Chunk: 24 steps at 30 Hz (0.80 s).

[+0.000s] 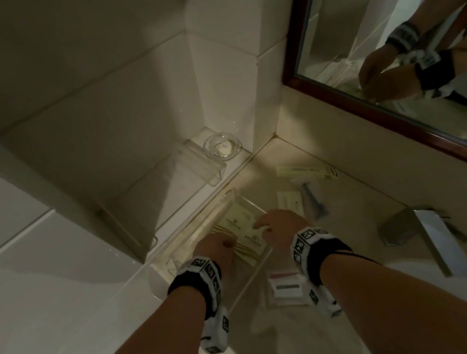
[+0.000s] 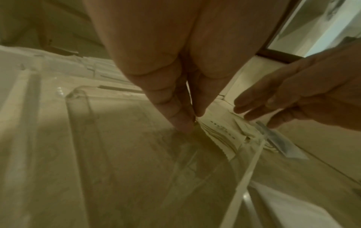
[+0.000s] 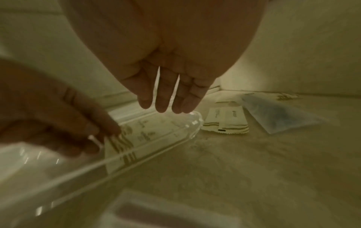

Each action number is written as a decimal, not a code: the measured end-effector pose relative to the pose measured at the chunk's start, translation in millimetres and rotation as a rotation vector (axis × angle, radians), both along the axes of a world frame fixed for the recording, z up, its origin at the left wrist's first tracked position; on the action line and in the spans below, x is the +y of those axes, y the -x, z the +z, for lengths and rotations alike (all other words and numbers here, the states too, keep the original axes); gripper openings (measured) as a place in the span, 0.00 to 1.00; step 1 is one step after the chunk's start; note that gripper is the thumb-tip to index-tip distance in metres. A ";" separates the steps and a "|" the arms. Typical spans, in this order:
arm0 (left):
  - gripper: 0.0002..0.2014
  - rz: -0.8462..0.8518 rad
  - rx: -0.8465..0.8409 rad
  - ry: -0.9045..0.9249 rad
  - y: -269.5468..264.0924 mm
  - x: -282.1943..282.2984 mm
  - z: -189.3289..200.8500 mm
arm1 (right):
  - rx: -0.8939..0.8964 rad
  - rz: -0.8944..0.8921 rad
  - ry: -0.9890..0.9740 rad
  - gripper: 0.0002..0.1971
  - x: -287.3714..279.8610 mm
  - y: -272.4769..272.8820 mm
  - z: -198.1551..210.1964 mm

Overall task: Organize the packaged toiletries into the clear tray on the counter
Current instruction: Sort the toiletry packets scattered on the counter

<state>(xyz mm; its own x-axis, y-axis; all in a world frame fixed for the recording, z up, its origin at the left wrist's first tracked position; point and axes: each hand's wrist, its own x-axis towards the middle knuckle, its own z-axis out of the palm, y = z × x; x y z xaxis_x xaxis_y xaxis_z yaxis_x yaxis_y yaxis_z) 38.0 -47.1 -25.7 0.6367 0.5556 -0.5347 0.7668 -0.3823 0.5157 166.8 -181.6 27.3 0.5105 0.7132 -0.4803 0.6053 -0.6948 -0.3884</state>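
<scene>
A clear tray (image 1: 175, 240) lies on the pale counter against the tiled step. Inside it lie flat cream packets (image 1: 242, 221) with gold stripes. My left hand (image 1: 231, 241) reaches into the tray, thumb and fingers pinching the near striped edge of a cream packet (image 2: 220, 131). My right hand (image 1: 264, 226) hovers over the tray's far right corner (image 3: 195, 121), its fingers (image 3: 162, 101) straight and holding nothing. Outside the tray lie a cream packet (image 1: 290, 201), a bluish packet (image 1: 315, 204), a long cream packet (image 1: 304, 170) and a white packet with a red stripe (image 1: 285, 287).
A round glass dish (image 1: 221, 146) sits on a clear stand on the tiled step behind the tray. A metal faucet (image 1: 425, 233) stands to the right, at the basin. A dark-framed mirror (image 1: 398, 109) runs along the back wall.
</scene>
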 end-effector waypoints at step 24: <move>0.29 -0.521 0.001 -0.364 6.9 -4.6 -13.0 | -0.242 0.419 0.161 0.26 -25.7 15.6 -46.5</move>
<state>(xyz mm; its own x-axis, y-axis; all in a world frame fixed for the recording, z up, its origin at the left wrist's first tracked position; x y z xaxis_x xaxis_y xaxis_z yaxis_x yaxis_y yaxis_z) 31.1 -51.7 -38.8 0.8722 0.3193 -0.3704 0.4331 -0.8562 0.2817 151.2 -207.3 -19.2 0.3070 0.8073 -0.5040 0.9040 -0.4129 -0.1107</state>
